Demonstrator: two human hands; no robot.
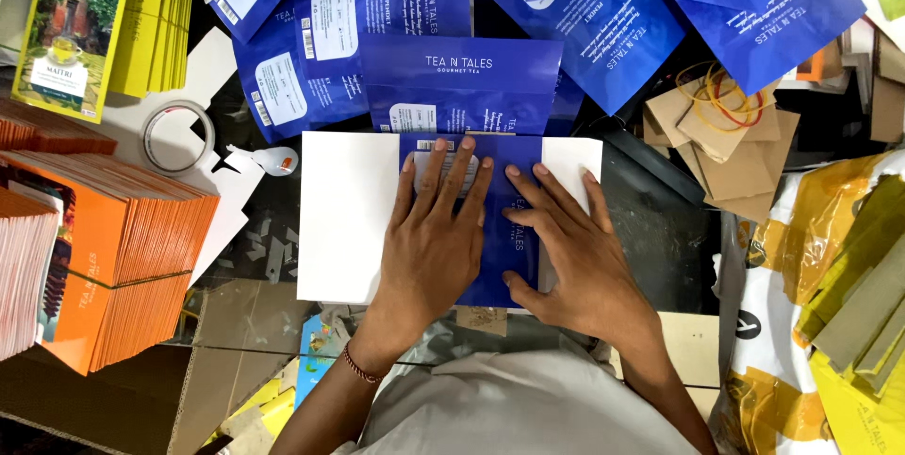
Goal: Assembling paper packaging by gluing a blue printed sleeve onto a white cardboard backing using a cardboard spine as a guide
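Observation:
A dark blue flat carton sleeve (pixel 497 229) lies across the middle of a white card sheet (pixel 345 219) in front of me. My left hand (pixel 432 238) presses flat on the left half of the blue sleeve, fingers spread and pointing away from me. My right hand (pixel 577 257) lies flat on its right half, the thumb tucked toward the sleeve's near edge. Both palms face down and grip nothing. A red thread band circles my left wrist.
Several blue flat cartons (pixel 462 68) fan out beyond the white sheet. Stacks of orange cartons (pixel 113 248) stand at the left, yellow ones (pixel 156 12) behind them. A tape roll (pixel 177 136) lies at the left, brown card pieces with rubber bands (pixel 726 125) at the right, yellow plastic bags (pixel 830 304) nearer.

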